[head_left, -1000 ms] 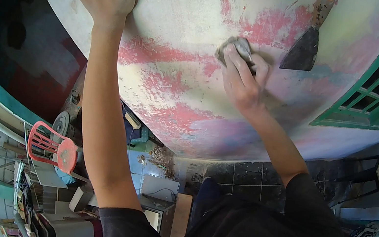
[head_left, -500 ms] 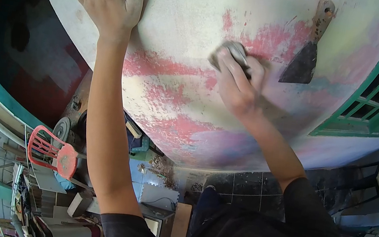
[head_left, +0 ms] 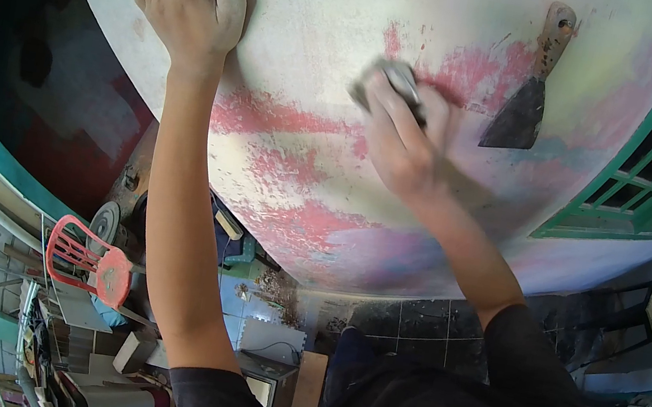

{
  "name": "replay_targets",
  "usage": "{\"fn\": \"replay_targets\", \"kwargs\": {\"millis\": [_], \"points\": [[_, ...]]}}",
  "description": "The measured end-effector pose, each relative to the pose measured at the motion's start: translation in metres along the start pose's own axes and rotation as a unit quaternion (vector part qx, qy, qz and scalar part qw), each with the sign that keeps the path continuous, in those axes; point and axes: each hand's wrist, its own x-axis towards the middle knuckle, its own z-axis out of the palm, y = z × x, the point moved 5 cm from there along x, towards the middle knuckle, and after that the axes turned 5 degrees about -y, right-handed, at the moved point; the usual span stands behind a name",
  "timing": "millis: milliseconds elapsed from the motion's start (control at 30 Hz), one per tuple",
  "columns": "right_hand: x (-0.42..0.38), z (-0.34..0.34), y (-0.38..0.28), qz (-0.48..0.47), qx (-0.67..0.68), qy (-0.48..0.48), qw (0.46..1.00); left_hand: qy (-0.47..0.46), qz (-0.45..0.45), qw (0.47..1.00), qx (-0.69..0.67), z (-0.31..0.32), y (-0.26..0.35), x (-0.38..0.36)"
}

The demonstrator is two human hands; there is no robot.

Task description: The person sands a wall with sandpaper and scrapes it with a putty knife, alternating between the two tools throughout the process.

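A painted wall point(head_left: 309, 39) in white, pink and purple patches fills the upper middle. My left hand point(head_left: 190, 12) lies flat against its pale part, fingers spread and dusty, holding nothing. My right hand point(head_left: 407, 148) presses a grey piece of sandpaper point(head_left: 401, 79) to the wall, beside a worn pink patch. Motion blurs the sandpaper and the fingertips. To the right of that hand, a putty knife point(head_left: 520, 106) rests against the wall, its dark blade downward and its stained handle up. Neither hand touches it.
A green-framed window point(head_left: 626, 191) is set in the wall at right. At lower left stand a red plastic chair point(head_left: 110, 276) and stacked clutter. Dark floor tiles point(head_left: 423, 317) and debris point(head_left: 277, 294) lie below the wall. A dark doorway area point(head_left: 45, 91) is at left.
My right hand has shifted slightly left and up along the wall with the sandpaper. My left hand stays in place against the wall.
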Motion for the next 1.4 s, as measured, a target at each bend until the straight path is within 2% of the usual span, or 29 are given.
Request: {"fn": "replay_targets", "kwargs": {"millis": [133,267,367,567,700,800,933,1000,1067,1167,1233,1333,1400], "points": [[0.053,0.008,-0.013,0.004,0.033,0.011,0.999,-0.002,0.006,1.0,-0.002,0.0,0.0,-0.002],[-0.032,-0.004,0.005,-0.005,-0.018,0.0,1.0,0.022,0.014,1.0,0.012,0.002,-0.001,-0.001],[-0.04,-0.007,0.008,0.005,-0.005,-0.012,1.0,0.032,0.008,0.999,0.034,0.003,0.001,-0.002],[0.058,0.015,-0.013,-0.002,0.017,0.054,0.998,0.026,0.019,0.998,0.048,0.003,-0.004,-0.003],[-0.005,0.002,-0.002,0.034,0.009,0.022,0.999,0.013,0.02,0.996,0.08,0.002,-0.006,-0.002],[-0.042,-0.018,0.008,0.007,-0.004,-0.01,1.0,0.032,0.012,0.997,0.073,0.003,-0.005,-0.003],[-0.004,0.0,0.005,0.017,0.003,0.038,0.999,0.042,0.015,0.997,0.063,0.003,-0.007,-0.001],[0.047,0.004,0.0,0.006,0.011,0.029,0.999,0.029,0.028,0.997,0.067,0.004,-0.007,-0.002],[0.053,0.007,0.0,0.024,0.013,0.03,0.999,0.024,0.038,0.996,0.071,0.007,-0.009,-0.003],[0.013,0.001,0.0,0.029,0.025,0.051,0.998,0.03,0.052,0.994,0.088,0.005,-0.012,-0.003],[-0.03,-0.005,0.003,0.051,-0.011,0.012,0.999,0.03,0.049,0.995,0.076,0.005,-0.011,-0.003],[-0.039,-0.01,0.006,0.046,-0.02,0.011,0.999,0.052,0.034,0.997,0.046,0.006,-0.008,-0.004],[0.0,-0.003,0.005,0.038,0.001,0.035,0.999,0.049,0.035,0.997,0.045,0.005,-0.009,-0.005]]}}
